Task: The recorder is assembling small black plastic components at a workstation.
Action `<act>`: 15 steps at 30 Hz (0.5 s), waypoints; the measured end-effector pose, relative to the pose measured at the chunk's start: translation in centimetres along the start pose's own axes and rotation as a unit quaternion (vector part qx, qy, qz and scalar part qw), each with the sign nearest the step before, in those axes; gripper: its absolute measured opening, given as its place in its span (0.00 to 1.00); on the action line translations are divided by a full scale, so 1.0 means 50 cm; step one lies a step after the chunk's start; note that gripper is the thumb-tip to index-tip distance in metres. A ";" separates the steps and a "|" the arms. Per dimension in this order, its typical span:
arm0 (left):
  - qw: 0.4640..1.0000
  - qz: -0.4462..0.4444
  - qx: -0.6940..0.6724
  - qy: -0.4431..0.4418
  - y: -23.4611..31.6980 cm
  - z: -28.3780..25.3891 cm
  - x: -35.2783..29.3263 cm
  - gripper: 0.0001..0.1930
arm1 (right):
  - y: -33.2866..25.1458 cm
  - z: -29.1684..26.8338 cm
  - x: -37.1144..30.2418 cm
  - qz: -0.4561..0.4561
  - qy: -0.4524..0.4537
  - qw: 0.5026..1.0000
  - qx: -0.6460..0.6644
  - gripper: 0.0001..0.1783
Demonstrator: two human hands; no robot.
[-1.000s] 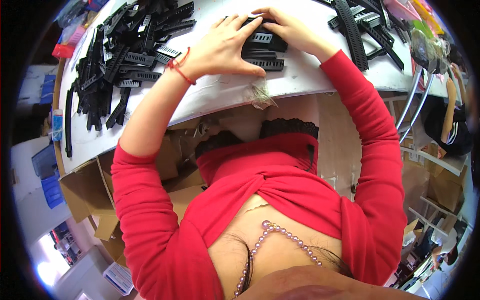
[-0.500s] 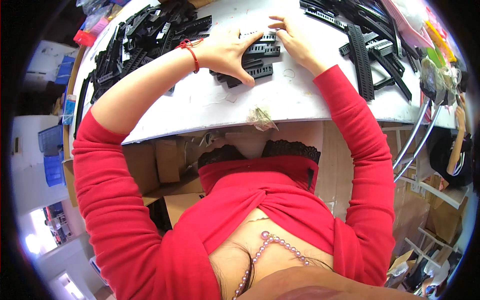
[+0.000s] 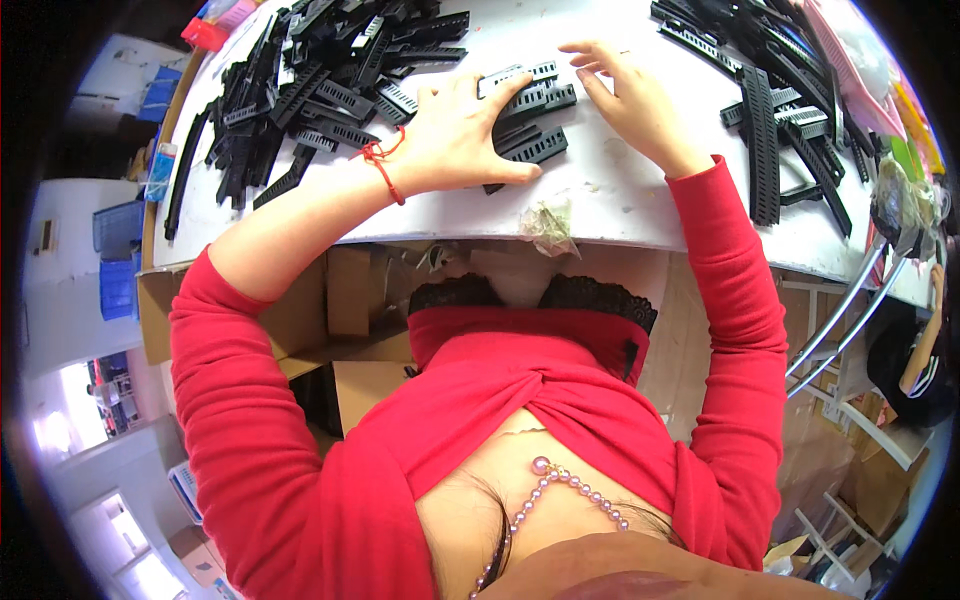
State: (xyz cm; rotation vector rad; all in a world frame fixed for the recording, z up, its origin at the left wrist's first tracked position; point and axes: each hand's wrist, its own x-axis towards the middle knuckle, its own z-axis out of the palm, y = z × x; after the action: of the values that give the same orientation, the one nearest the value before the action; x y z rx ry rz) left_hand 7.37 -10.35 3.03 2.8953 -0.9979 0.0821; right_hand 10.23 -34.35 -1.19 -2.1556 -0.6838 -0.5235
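A small group of black slotted plastic strips (image 3: pixel 540 148) lies side by side on the white table. My left hand (image 3: pixel 455 140) spans the group's left end, thumb and fingers spread wide; its palm hides part of the strips. The fingers touch the upper strip and the thumb rests by the lowest one. Just right of the group, my right hand (image 3: pixel 628 100) hovers with fingers apart and slightly bent, holding nothing.
A big heap of similar black strips (image 3: pixel 345 98) covers the table's left side. More long strips (image 3: pixel 762 150) lie at the right, beside a pink basket (image 3: pixel 850 60). Crumpled clear plastic (image 3: pixel 548 228) sits at the near edge. Metal tubes (image 3: pixel 835 320) stand at right.
The view has shifted a little, so the table contents appear displaced. My right hand has drawn slightly rightward from the strips; my left hand remains spread around them.
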 end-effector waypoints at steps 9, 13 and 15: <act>0.998 -0.025 0.017 -0.057 -0.001 -0.016 0.020 0.53 | -0.076 -0.012 -0.017 0.104 -0.017 0.989 0.101 0.18; 0.997 -0.051 0.014 -0.063 0.006 -0.012 0.015 0.53 | -0.236 0.020 -0.095 0.179 0.121 0.888 0.406 0.17; 0.998 -0.038 0.017 -0.045 0.007 -0.007 0.020 0.53 | -0.294 0.029 -0.156 0.239 0.102 0.827 0.498 0.22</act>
State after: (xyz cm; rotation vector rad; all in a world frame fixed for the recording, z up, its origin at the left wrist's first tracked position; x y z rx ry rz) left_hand 7.94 -11.21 3.48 2.9879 -0.9059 -0.0363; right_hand -4.74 -27.61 1.84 -1.1651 -0.1734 -0.0597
